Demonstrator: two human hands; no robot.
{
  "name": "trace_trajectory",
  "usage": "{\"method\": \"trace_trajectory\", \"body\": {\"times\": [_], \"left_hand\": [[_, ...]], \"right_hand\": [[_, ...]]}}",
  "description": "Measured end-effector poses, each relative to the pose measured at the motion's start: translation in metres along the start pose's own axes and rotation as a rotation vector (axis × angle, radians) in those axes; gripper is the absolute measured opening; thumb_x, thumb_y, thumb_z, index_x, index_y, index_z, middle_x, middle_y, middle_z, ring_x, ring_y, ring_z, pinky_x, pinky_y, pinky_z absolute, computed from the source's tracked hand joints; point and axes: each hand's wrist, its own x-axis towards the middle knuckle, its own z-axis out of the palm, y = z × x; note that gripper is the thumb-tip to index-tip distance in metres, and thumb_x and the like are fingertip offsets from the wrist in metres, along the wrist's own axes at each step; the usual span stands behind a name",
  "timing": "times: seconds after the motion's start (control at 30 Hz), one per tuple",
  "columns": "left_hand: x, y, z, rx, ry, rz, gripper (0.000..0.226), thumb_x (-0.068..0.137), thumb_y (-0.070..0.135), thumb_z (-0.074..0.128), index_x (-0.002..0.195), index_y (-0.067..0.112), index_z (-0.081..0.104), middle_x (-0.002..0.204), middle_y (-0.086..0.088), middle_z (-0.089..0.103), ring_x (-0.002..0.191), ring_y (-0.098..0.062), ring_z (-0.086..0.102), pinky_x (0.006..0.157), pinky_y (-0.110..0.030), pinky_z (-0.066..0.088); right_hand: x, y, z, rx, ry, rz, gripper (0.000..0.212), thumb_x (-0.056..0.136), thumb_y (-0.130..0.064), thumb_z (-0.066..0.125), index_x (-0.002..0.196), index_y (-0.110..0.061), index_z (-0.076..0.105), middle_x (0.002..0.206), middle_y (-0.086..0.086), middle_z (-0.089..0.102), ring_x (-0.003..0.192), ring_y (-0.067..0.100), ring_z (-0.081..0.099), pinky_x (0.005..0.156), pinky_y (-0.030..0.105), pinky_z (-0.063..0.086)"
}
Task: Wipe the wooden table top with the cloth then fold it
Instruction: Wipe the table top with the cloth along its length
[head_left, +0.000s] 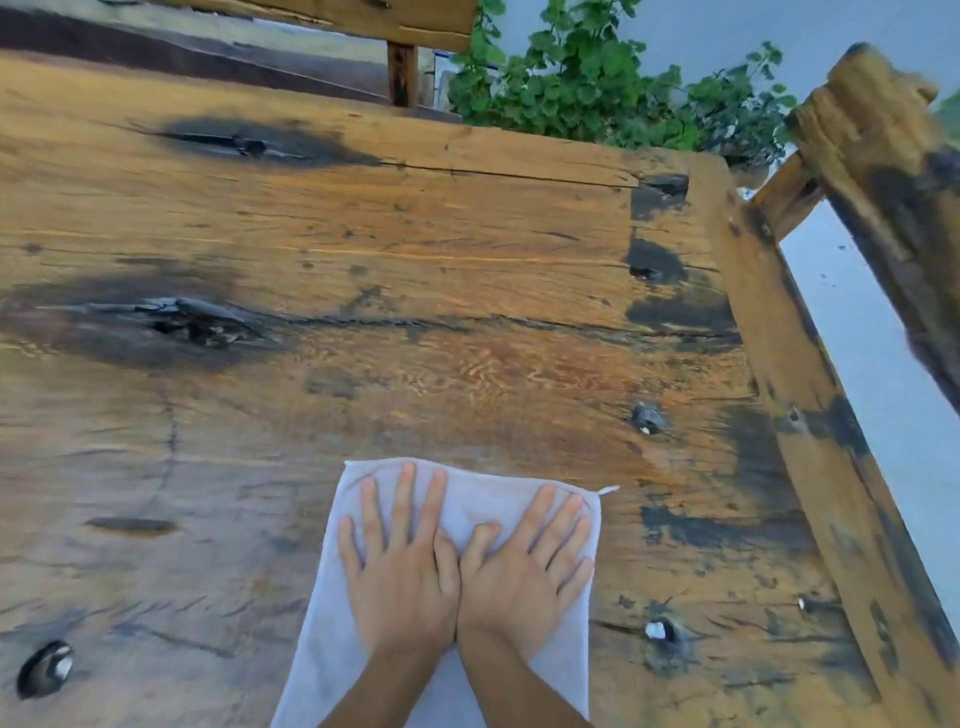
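The weathered, knotted brown plank table top (415, 249) fills the view. At six o'clock lies the pale grey soft cloth (519, 501), light and limp; best pinched at its corners. Left hand (402, 577) and right hand (524, 577) press it flat, fingers spread. Its near edge is cut off.

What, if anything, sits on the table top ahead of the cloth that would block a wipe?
Nothing visible does. Both the left hand and right hand press flat on the white cloth, and the wooden table top ahead holds no loose objects, only dark knots and cracks in the wood.
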Motion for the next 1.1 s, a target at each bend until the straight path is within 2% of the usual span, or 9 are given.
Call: {"method": "trace_trajectory", "body": {"times": [0.1, 0.2, 0.3, 0.47, 0.6, 0.7, 0.87, 1.1], "left_hand": [[0.037, 0.013, -0.002, -0.01, 0.012, -0.006, 0.06, 0.093, 0.039, 0.026, 0.153, 0.038, 0.033, 0.163, 0.008, 0.027, 0.152, -0.028, 0.023, 0.117, -0.055, 0.018], [0.076, 0.028, 0.001, -0.022, 0.014, -0.051, 0.061, 0.094, 0.039, 0.023, 0.155, 0.041, 0.022, 0.166, 0.011, 0.016, 0.154, -0.026, 0.012, 0.12, -0.054, 0.012], [0.111, 0.043, 0.001, -0.043, 0.032, -0.07, 0.062, 0.094, 0.039, 0.022, 0.155, 0.042, 0.019, 0.166, 0.012, 0.012, 0.155, -0.026, 0.01, 0.121, -0.054, 0.01], [0.175, 0.063, 0.006, -0.06, 0.047, -0.072, 0.061, 0.095, 0.041, 0.016, 0.156, 0.043, 0.015, 0.167, 0.011, 0.008, 0.155, -0.026, 0.003, 0.121, -0.055, 0.007], [0.217, 0.078, 0.008, -0.047, 0.062, -0.076, 0.062, 0.095, 0.04, 0.013, 0.156, 0.043, 0.006, 0.167, 0.011, 0.0, 0.155, -0.025, -0.006, 0.123, -0.054, 0.003], [0.257, 0.091, 0.009, -0.065, 0.086, -0.068, 0.062, 0.095, 0.038, 0.016, 0.157, 0.041, 0.009, 0.167, 0.01, 0.002, 0.155, -0.026, -0.004, 0.123, -0.055, 0.004], [0.325, 0.115, 0.01, -0.055, 0.111, -0.059, 0.062, 0.096, 0.038, 0.015, 0.157, 0.041, 0.006, 0.168, 0.009, 0.001, 0.155, -0.026, -0.006, 0.123, -0.055, 0.002], [0.403, 0.142, 0.002, -0.024, 0.1, -0.078, 0.063, 0.094, 0.04, 0.008, 0.157, 0.042, 0.002, 0.167, 0.01, -0.006, 0.154, -0.026, -0.011, 0.123, -0.054, -0.002]], "right_hand": [[0.036, -0.019, 0.004, -0.005, -0.005, -0.008, 0.077, 0.089, -0.05, 0.009, 0.16, -0.022, 0.006, 0.168, 0.007, 0.005, 0.156, 0.024, 0.003, 0.125, 0.051, 0.005], [0.076, -0.039, 0.011, -0.043, -0.033, -0.023, 0.078, 0.086, -0.051, -0.002, 0.159, -0.025, -0.008, 0.168, 0.003, -0.011, 0.156, 0.021, -0.011, 0.124, 0.048, -0.004], [0.111, -0.055, 0.013, -0.043, -0.009, -0.039, 0.078, 0.086, -0.051, -0.001, 0.16, -0.026, -0.006, 0.168, 0.002, -0.011, 0.155, 0.02, -0.012, 0.124, 0.047, -0.005], [0.173, -0.087, 0.02, -0.059, -0.026, -0.04, 0.074, 0.093, -0.051, 0.011, 0.16, -0.027, -0.009, 0.168, 0.002, -0.013, 0.155, 0.019, -0.015, 0.124, 0.048, -0.005], [0.212, -0.108, 0.02, -0.05, -0.01, -0.067, 0.073, 0.092, -0.05, 0.005, 0.16, -0.026, -0.011, 0.168, 0.004, -0.013, 0.155, 0.02, -0.017, 0.124, 0.048, -0.007], [0.249, -0.129, 0.019, -0.027, 0.002, -0.084, 0.075, 0.091, -0.05, 0.001, 0.16, -0.025, -0.01, 0.168, 0.004, -0.013, 0.155, 0.02, -0.017, 0.124, 0.049, -0.009], [0.314, -0.162, 0.021, -0.04, 0.024, -0.105, 0.073, 0.094, -0.049, 0.009, 0.161, -0.024, -0.007, 0.169, 0.005, -0.012, 0.155, 0.021, -0.016, 0.124, 0.049, -0.007], [0.383, -0.203, 0.011, -0.043, -0.025, -0.136, 0.07, 0.098, -0.047, 0.011, 0.161, -0.023, -0.008, 0.168, 0.007, -0.015, 0.154, 0.022, -0.019, 0.124, 0.049, -0.009]]}}
